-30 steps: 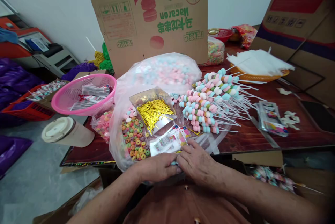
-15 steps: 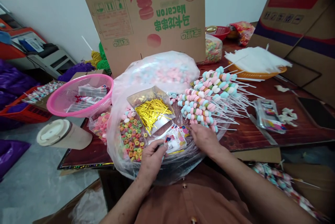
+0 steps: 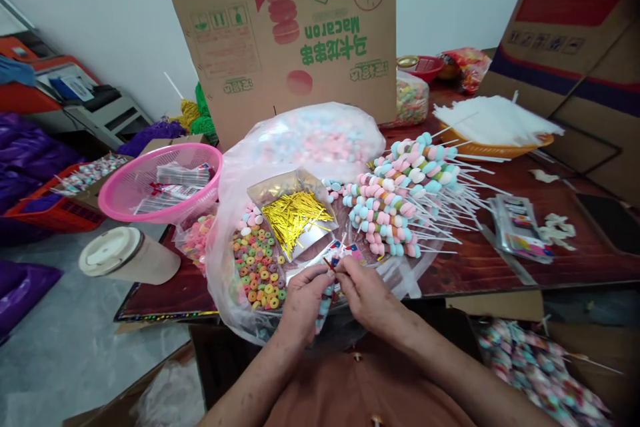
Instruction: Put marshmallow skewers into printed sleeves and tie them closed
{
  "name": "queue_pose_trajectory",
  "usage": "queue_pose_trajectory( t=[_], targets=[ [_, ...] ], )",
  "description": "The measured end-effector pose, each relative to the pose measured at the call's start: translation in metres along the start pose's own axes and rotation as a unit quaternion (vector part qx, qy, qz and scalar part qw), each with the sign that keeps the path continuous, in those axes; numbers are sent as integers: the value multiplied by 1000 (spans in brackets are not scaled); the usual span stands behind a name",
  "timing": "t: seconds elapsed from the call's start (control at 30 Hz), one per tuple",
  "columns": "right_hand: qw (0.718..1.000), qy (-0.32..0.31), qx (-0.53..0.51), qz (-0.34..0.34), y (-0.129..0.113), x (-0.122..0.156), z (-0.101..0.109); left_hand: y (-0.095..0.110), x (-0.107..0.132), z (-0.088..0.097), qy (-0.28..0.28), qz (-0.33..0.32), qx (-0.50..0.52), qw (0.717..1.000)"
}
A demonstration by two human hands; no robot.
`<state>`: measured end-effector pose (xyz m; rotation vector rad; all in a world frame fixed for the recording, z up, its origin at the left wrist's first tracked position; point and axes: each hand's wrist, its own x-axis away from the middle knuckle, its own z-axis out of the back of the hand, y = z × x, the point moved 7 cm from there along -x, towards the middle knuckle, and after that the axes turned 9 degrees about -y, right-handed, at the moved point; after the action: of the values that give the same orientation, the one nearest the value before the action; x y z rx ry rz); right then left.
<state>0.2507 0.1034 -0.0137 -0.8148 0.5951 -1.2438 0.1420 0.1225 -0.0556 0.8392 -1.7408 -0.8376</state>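
My left hand point(image 3: 306, 304) is closed around a marshmallow skewer point(image 3: 325, 308) in a printed clear bag, low in front of me. Its blue and pink pieces show below my fingers. Beside it my right hand point(image 3: 367, 287) pinches a thin gold twist tie point(image 3: 329, 263) at the bag's gathered neck. The fingertips of both hands meet there and hide part of the tie. Just beyond them lie flat printed bags point(image 3: 313, 264). An open box point(image 3: 315, 239) holds a heap of gold twist ties point(image 3: 295, 217). Unwrapped marshmallow skewers point(image 3: 395, 197) are piled to the right.
Ring candies point(image 3: 257, 267) fill the left of a large plastic bag point(image 3: 215, 280). Further left are a pink basket point(image 3: 113, 197) and a lidded cup point(image 3: 150, 260). White sticks lie in an orange basket point(image 3: 530, 144) at right. A carton point(image 3: 225, 107) stands behind. Wrapped skewers point(image 3: 525, 360) lie lower right.
My right hand has moved left from beside the skewer pile to meet my left hand, and now holds a twist tie at the bag's neck. The bagged skewer shows more clearly.
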Motion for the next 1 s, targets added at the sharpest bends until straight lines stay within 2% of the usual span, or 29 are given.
queue_pose_trajectory(
  t=[0.13, 0.23, 0.37, 0.47, 0.53, 0.63, 0.73, 0.8, 0.87, 1.0],
  targets=[
    [999, 18, -47, 6, 3, -4, -5, -3, 3, 1, -22, 9, -33, 999],
    [997, 18, -71, -9, 11, -4, -3, -6, 6, 3, -59, 10, -77, 995],
    [1000, 20, -15, -1, 9, -3, -4, -1, 10, -1, -112, -36, -160, 980],
    [998, 49, -4, 36, 3, 0, -5, -1, 9, 2, -85, -42, -110, 989],
    [994, 70, -83, 22, 6, 2, -2, -4, 9, 4, -76, -20, -33, 996],
    [977, 1, -211, 26, 5, 3, 0, -9, 9, -2, -134, 31, 65, 988],
    [964, -108, -209, 124, -17, 5, 9, -15, 15, -14, -241, 122, 114, 956],
    [954, -153, -196, 167, -28, 5, 14, -14, 19, -19, -284, 147, 134, 938],
    [957, -153, -182, 164, -29, 2, 14, -9, 19, -19, -274, 133, 152, 940],
    [989, -23, -103, 106, -16, -4, 11, 0, 13, -11, -173, 76, 151, 970]
  ],
)
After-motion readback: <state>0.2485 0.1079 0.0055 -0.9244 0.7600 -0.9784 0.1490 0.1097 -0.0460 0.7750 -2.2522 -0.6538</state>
